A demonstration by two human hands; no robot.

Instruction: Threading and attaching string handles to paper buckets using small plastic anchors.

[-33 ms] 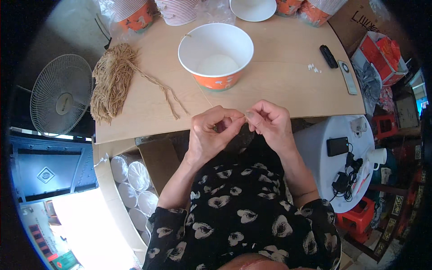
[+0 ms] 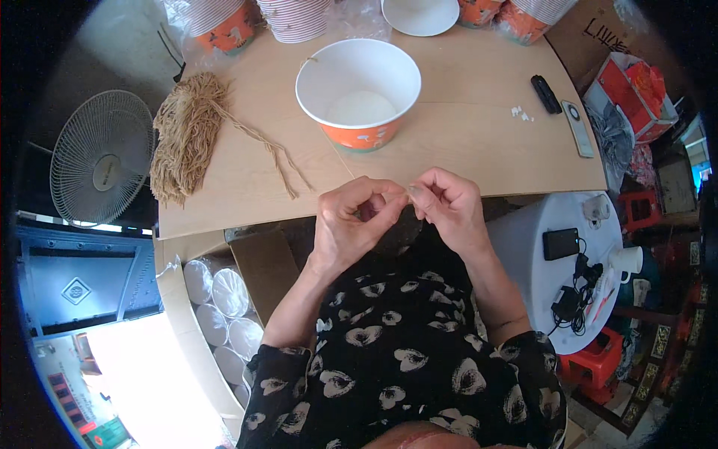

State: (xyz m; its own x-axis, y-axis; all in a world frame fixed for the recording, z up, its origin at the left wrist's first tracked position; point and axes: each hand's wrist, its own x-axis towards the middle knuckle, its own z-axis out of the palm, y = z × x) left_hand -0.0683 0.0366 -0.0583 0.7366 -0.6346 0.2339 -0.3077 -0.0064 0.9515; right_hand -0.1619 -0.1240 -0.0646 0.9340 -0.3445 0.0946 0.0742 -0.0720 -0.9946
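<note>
L hand pinches thin strand leading twd bowl, 11 o'clock; R hand, thumb & idx closed, meets L tips, hold too tiny to tell.

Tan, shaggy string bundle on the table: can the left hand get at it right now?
Probably yes: the string bundle lies leftward of the left hand, loose strands trailing its way, with nothing bulky between, though that hand is pinching.
</note>
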